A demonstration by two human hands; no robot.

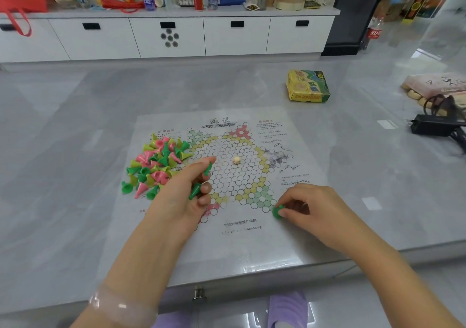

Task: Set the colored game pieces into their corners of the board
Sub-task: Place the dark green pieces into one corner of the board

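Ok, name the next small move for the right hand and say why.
Probably set the green piece upright on the tip circle of the near-right green corner and let go. The right hand pinches it right at that tip, no pieces stand on the board, and the left hand holds more green pieces ready.

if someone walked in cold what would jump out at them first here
Probably the bright heap of green, pink and yellow-green plastic cone pieces on the left side of the printed paper star-shaped game board. Next, the two hands over the board's near half: the left hand grips several green cones, and the right hand pinches one green cone at the board's near-right green corner.
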